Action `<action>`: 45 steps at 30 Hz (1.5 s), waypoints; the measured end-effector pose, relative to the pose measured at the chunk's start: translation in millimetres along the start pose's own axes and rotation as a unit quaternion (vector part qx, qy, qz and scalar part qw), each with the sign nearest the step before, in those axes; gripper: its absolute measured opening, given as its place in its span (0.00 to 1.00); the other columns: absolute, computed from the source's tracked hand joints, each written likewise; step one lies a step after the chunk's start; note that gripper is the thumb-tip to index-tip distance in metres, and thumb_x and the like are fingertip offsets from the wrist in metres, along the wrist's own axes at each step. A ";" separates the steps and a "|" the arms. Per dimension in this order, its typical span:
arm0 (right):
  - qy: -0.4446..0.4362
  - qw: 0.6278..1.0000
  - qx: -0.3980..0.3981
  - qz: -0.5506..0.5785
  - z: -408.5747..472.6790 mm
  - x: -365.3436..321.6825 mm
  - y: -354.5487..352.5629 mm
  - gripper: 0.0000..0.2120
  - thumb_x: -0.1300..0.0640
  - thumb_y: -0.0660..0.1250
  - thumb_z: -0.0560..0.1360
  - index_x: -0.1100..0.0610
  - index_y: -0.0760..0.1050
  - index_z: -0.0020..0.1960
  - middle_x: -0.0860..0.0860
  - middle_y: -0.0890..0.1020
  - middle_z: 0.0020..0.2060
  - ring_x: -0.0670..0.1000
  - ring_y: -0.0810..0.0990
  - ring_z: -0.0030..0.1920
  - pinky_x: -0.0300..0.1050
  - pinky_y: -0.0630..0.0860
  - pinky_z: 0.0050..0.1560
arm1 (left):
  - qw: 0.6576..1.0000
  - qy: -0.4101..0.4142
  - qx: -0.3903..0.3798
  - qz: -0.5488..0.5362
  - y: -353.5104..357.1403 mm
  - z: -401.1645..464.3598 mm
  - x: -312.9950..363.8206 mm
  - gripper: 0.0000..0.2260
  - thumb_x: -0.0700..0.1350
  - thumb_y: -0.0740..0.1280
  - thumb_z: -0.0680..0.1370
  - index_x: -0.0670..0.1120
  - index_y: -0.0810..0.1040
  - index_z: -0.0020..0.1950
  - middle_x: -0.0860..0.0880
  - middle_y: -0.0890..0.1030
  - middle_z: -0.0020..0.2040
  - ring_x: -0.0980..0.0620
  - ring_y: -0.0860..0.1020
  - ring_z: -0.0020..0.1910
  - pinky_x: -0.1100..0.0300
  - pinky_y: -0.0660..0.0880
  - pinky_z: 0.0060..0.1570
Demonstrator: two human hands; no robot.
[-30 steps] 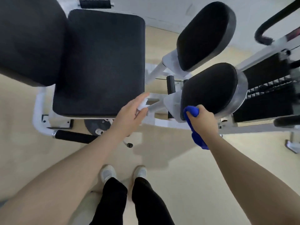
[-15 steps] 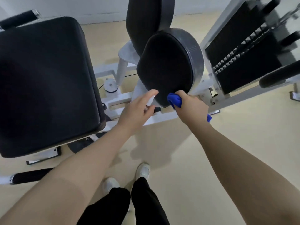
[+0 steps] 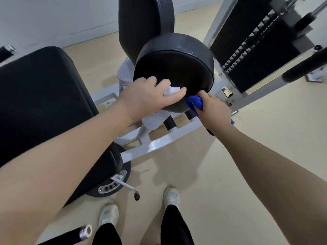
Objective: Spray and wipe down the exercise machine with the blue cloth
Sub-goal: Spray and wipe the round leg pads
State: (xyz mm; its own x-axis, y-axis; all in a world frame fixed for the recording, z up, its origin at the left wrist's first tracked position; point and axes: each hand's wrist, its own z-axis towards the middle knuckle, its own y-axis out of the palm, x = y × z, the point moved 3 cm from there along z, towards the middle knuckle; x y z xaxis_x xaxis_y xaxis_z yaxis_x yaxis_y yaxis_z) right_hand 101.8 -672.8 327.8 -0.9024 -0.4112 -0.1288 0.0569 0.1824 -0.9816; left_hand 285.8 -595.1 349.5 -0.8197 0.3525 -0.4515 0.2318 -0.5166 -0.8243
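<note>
The exercise machine has a white frame (image 3: 159, 144) and black pads. My right hand (image 3: 215, 110) is closed on the blue cloth (image 3: 193, 102) and presses it against the lower right edge of the near round black pad (image 3: 175, 66). The cloth's tail sticks out behind my wrist. My left hand (image 3: 146, 98) rests on the pad's lower left edge, fingers curled around a white spray bottle (image 3: 171, 90). My hand hides most of the bottle. A second upright black pad (image 3: 145, 22) stands behind the round one.
The large black seat pad (image 3: 40, 96) fills the left side. A black weight stack (image 3: 256, 45) and a padded handle bar (image 3: 304, 66) are on the right. My two white shoes (image 3: 170, 196) stand on the beige floor below, near a black-gripped bar (image 3: 70, 236).
My view has swung left and closer to the round pad. My left hand rose from the white frame onto the pad's edge. My right hand kept the cloth at the pad's lower edge.
</note>
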 end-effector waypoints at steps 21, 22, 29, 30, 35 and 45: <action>0.018 0.999 0.028 0.027 8.9 -8.5 14.2 0.08 0.53 0.57 0.79 0.52 0.66 0.57 0.49 0.70 0.44 0.53 0.71 0.39 0.44 0.64 0.35 | 0.974 0.019 -0.224 -0.042 45.0 -47.1 30.7 0.38 0.37 0.72 0.62 0.47 0.56 0.67 0.44 0.75 0.48 0.49 0.63 0.29 0.61 0.61 0.26; 0.020 0.999 0.027 0.026 8.1 -8.8 14.1 0.08 0.53 0.57 0.79 0.52 0.66 0.57 0.49 0.69 0.45 0.53 0.71 0.39 0.43 0.63 0.34 | 0.971 0.011 -0.233 -0.048 45.1 -46.3 32.2 0.38 0.37 0.71 0.63 0.47 0.55 0.67 0.44 0.73 0.50 0.49 0.64 0.30 0.60 0.61 0.26; 0.033 0.998 0.034 0.030 5.9 -10.2 18.1 0.07 0.54 0.56 0.79 0.53 0.65 0.57 0.50 0.70 0.44 0.54 0.72 0.38 0.41 0.61 0.29 | 0.978 -0.040 -0.190 -0.077 52.5 -30.0 28.1 0.32 0.37 0.66 0.65 0.49 0.56 0.64 0.48 0.70 0.42 0.51 0.63 0.27 0.63 0.53 0.23; 0.037 0.998 0.032 0.035 4.3 -11.4 19.5 0.07 0.54 0.56 0.79 0.53 0.64 0.57 0.50 0.70 0.44 0.54 0.72 0.38 0.41 0.63 0.29 | 0.978 -0.044 -0.184 -0.084 49.2 -31.4 23.7 0.34 0.37 0.70 0.63 0.49 0.57 0.63 0.48 0.71 0.41 0.52 0.63 0.26 0.64 0.53 0.23; 0.084 0.994 0.029 0.063 2.9 -20.1 22.8 0.08 0.51 0.54 0.80 0.54 0.62 0.55 0.52 0.74 0.43 0.56 0.75 0.37 0.47 0.72 0.32 | 0.986 -0.001 -0.118 -0.113 46.2 -33.1 15.8 0.32 0.31 0.64 0.58 0.48 0.65 0.60 0.46 0.73 0.37 0.51 0.60 0.23 0.66 0.56 0.23; 0.089 0.994 0.021 0.060 11.8 -24.1 19.8 0.09 0.50 0.55 0.80 0.55 0.62 0.56 0.51 0.72 0.43 0.53 0.70 0.34 0.40 0.59 0.26 | 0.988 -0.004 -0.111 -0.111 56.9 -17.7 18.5 0.31 0.39 0.72 0.59 0.49 0.64 0.58 0.46 0.75 0.40 0.50 0.59 0.24 0.65 0.57 0.22</action>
State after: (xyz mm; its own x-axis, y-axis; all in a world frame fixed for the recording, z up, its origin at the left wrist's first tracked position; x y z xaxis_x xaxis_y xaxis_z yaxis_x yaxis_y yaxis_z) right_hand 129.7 -669.8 309.8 -0.9490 -0.2238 -0.2219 0.1833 0.1808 -0.9663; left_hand 293.1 -604.2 288.2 -0.8672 0.4312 -0.2491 0.1546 -0.2424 -0.9578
